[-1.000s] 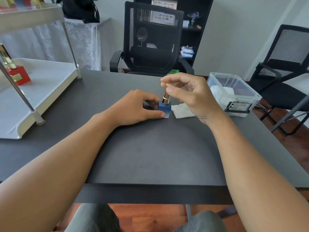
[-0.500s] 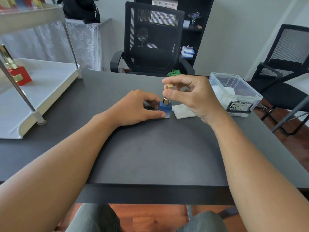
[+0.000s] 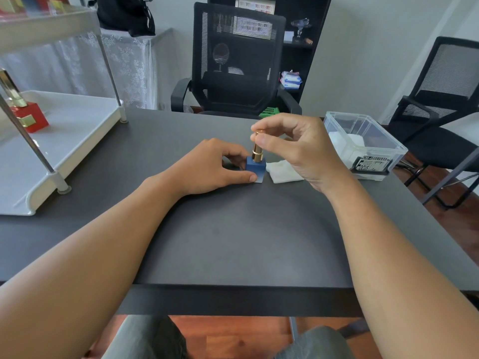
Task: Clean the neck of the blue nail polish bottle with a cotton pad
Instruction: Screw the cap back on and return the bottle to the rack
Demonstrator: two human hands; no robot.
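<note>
The blue nail polish bottle (image 3: 256, 169) stood upright on the dark tabletop (image 3: 233, 229), a little beyond the middle. The left hand (image 3: 212, 167) rested on the tabletop with its thumb and fingers curled round the bottle's square blue base, steadying it from the left. The right hand (image 3: 293, 149) was raised above the bottle, its thumb and forefinger pinching the top of the gold cap (image 3: 258, 149), the other fingers loosely curled behind. The cap stood upright on the bottle; whether it was seated or loosened could not be told.

A white cotton pad (image 3: 283, 172) lay flat on the tabletop just right of the bottle, partly under the right hand's palm, touched by neither hand. Farther right sat a clear plastic box (image 3: 363, 146) with more white pads inside. At the left edge stood a white shelf rack (image 3: 64, 141) on metal posts, holding a red bottle with a gold cap (image 3: 27, 117). A black mesh office chair (image 3: 238, 60) faced the far side of the tabletop.
</note>
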